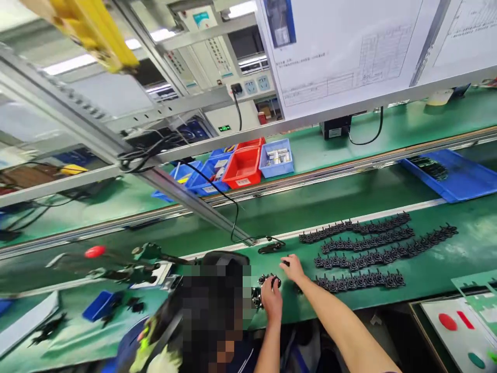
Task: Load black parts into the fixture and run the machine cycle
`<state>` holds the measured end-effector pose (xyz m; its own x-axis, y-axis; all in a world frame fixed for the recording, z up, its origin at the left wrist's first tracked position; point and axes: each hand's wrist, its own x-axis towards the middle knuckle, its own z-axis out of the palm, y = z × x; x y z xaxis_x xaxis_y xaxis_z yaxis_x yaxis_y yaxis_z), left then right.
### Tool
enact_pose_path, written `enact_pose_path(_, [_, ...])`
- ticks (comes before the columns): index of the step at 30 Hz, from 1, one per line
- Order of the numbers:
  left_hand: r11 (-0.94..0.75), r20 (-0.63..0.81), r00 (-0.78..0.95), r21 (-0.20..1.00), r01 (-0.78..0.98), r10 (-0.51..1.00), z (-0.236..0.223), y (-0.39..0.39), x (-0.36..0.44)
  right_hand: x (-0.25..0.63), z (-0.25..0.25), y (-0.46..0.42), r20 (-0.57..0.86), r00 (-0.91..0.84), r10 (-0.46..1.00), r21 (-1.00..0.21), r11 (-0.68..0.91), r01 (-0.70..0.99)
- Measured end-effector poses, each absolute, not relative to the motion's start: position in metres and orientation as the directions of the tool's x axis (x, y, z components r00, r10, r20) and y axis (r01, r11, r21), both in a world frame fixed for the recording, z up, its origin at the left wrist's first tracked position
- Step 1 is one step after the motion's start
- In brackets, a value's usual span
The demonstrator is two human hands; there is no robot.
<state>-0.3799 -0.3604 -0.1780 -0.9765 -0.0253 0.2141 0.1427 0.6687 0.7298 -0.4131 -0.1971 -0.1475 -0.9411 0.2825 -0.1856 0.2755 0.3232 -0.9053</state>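
- The red box [252, 176] sits on a green shelf [310, 150].
- A green surface [435, 264] runs in front of the red box, lower down.
- The left hand [272, 299] is over the surface, in front of the red box and a bit to its right. Its fingers bend in and pinch a small black part [275, 282].
- The right hand [294, 268] is in front of the red box too, but more to its right than the left hand. Its thumb and finger pinch a tiny dark piece [286, 263], too small to make out.
- Some black and shiny bits [256, 297] lie in front of the red box, just beside the left hand.
- Four rows of black parts [361, 282] lie on the surface, in front of the red box and well to its right. Little stems poke up from them.
- A black thing [271, 247] on a cord lies between the hands and the red box.
- A light blue box [277, 171] with silver pieces in it is just right of the red box.
- A blue tray [471, 178] is far to the right of the red box, with dark things in it.
- Another person [209, 311] is in front of the red box, left of the left hand.
- A red knob [95, 252] is well to the left of the red box.
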Motion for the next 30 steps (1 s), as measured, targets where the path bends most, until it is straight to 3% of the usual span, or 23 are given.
enact_pose_path(4, [0.723,0.09,-0.996,0.689,0.046,-0.022,-0.212,-0.374,-0.381,-0.435,-0.179,-0.228,-0.295,-0.928,0.226,-0.877,0.322,0.357])
enact_pose_path(8, [0.763,-0.001,-1.0,0.647,0.008,0.012,-0.207,-0.378,-0.382,-0.424,-0.173,-0.23,-0.289,-0.925,0.245,-0.888,0.293,0.355])
enact_pose_path(10, [0.777,0.091,-0.995,0.623,0.092,0.045,-0.194,-0.371,-0.376,-0.398,-0.159,-0.212,-0.23,-0.933,0.277,-0.913,0.271,0.305])
enact_pose_path(13, [0.739,0.148,-0.936,0.58,0.343,0.319,-0.172,-0.351,-0.36,-0.326,-0.139,-0.166,-0.086,-0.91,0.406,-0.962,0.204,0.182])
enact_pose_path(16, [0.696,-0.058,-0.797,0.527,0.487,0.602,-0.161,-0.327,-0.348,-0.23,-0.132,-0.11,-0.034,-0.785,0.619,-0.96,0.2,0.199])
enact_pose_path(19, [0.748,-0.258,-0.718,0.402,0.529,0.646,-0.158,-0.313,-0.348,-0.133,-0.13,-0.07,-0.039,-0.667,0.744,-0.932,0.213,0.292])
enact_pose_path(21, [0.764,-0.307,-0.7,0.298,0.573,0.645,-0.16,-0.309,-0.347,-0.078,-0.125,-0.062,-0.053,-0.604,0.795,-0.913,0.207,0.351])
enact_pose_path(26, [0.779,-0.162,-0.763,0.089,0.621,0.626,-0.166,-0.291,-0.328,0.012,-0.11,-0.083,-0.135,-0.445,0.885,-0.864,0.114,0.49])
enact_pose_path(30, [0.816,-0.006,-0.823,0.131,0.563,0.568,-0.144,-0.27,-0.3,0.048,-0.124,-0.11,-0.228,-0.334,0.915,-0.847,-0.018,0.531])
